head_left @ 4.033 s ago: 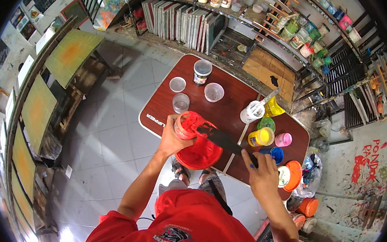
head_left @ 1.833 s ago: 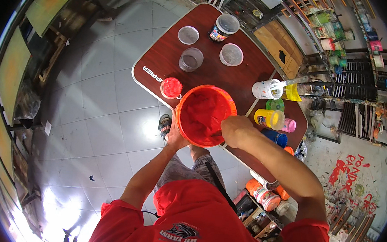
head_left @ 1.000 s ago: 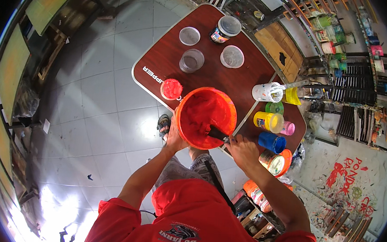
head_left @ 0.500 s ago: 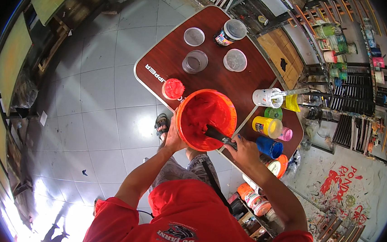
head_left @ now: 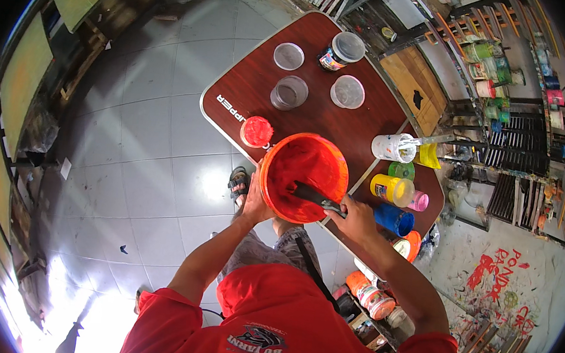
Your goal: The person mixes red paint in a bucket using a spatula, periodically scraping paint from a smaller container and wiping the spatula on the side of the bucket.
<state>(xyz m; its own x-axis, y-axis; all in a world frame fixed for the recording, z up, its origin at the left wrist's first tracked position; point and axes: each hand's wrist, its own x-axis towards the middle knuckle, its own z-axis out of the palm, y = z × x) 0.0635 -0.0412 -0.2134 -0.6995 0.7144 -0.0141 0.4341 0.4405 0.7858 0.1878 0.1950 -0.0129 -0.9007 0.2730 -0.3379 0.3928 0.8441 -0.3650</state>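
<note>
Compared with half a second ago, my left hand (head_left: 254,201) still grips the tilted bucket's (head_left: 304,177) rim at the desk's (head_left: 250,81) near edge, and my right hand (head_left: 352,216), fingers closed round a dark scraper (head_left: 311,195), has kept its blade inside, so stirring is judged to continue. Bucket: round orange plastic, walls coated in glossy red paint. Beside it lies a red-smeared lid (head_left: 257,131); beyond it, clear tubs (head_left: 289,92).

The person wears a red short-sleeved shirt (head_left: 284,329) with a dark emblem, grey patterned trousers (head_left: 256,257) and sandals (head_left: 238,181)
</note>
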